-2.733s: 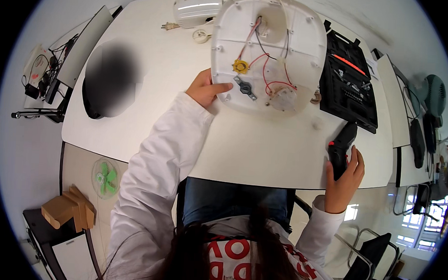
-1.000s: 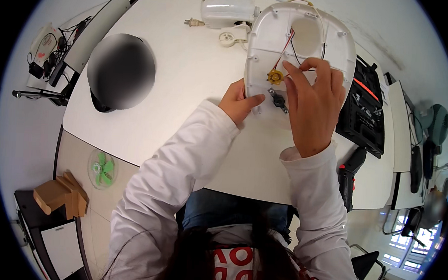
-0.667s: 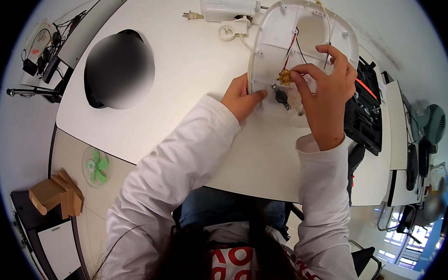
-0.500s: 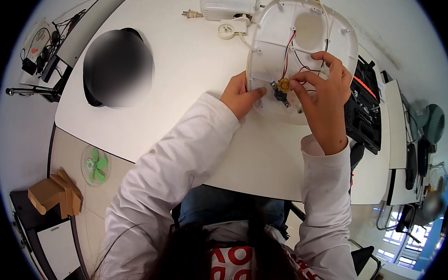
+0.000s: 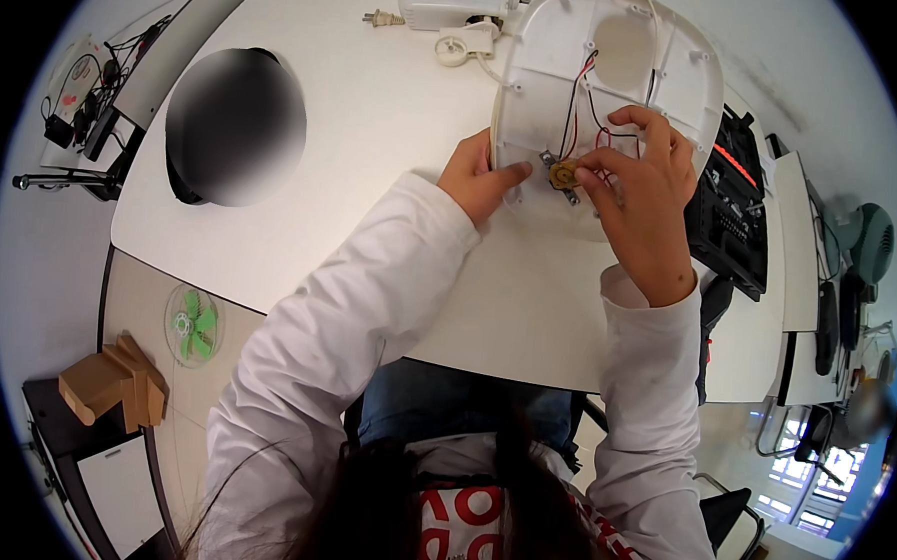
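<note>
A white plastic housing (image 5: 668, 59), its ribbed inside facing up, has red and black wires running across it. My left hand (image 5: 478, 181) grips its left edge, thumb over the rim. My right hand (image 5: 647, 209) pinches a small round yellow part (image 5: 563, 174) between thumb and index finger, with the other fingers curled above. The yellow part lies over a dark bracket with metal ends (image 5: 571, 195) in the lower part of the housing, partly hiding it. Whether the two are fastened together, I cannot tell.
A white motor housing (image 5: 446, 2), plug (image 5: 383, 19) and switch piece (image 5: 454, 50) lie at the back. A black open tool case (image 5: 730, 252) and partly hidden dark power tool (image 5: 713, 297) are at right. A dark, blurred round object (image 5: 230, 125) sits at left.
My right hand has left the power tool and taken the yellow part, moving it down onto the bracket. My left hand still grips the housing, which has shifted right.
</note>
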The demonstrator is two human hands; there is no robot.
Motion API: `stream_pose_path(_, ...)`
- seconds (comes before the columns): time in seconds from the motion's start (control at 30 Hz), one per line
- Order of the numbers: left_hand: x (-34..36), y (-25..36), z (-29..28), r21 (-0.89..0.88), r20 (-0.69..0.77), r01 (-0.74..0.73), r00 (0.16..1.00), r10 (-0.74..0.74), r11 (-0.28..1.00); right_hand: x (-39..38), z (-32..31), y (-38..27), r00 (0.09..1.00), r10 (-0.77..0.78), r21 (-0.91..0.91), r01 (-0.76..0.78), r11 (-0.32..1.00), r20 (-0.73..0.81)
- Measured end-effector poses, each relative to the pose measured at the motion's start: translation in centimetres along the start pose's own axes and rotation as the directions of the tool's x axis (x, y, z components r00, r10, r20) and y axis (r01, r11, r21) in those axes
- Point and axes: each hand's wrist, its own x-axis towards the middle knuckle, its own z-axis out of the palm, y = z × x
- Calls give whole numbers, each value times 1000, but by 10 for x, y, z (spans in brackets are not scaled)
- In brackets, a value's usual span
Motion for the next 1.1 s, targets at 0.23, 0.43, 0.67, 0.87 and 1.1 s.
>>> stream_pose_path(0.23, 4, -6, -2, -71, 0, -13, 1000, 13, 997, 0, -1, -2, 999, -49, -75, 50, 996, 23)
stream_pose_path(0.43, 3, 0, -5, -9, 33, 14, 999, -14, 1000, -3, -1, -10, 993, -114, -203, 114, 973, 11)
stream_pose_path(0.67, 3, 0, -4, -34, 35, 6, 999, -5, 999, 0, -1, -4, 988, -148, -229, 152, 961, 35)
stream_pose_path(0.87, 2, -1, -7, -56, 40, 23, 999, -21, 998, 2, -2, -4, 984, -168, -245, 178, 953, 63)
stream_pose_path(1.1, 1, 4, -3, -39, 19, 38, 999, -38, 999, 3, -3, -6, 977, -194, -297, 213, 931, 93)
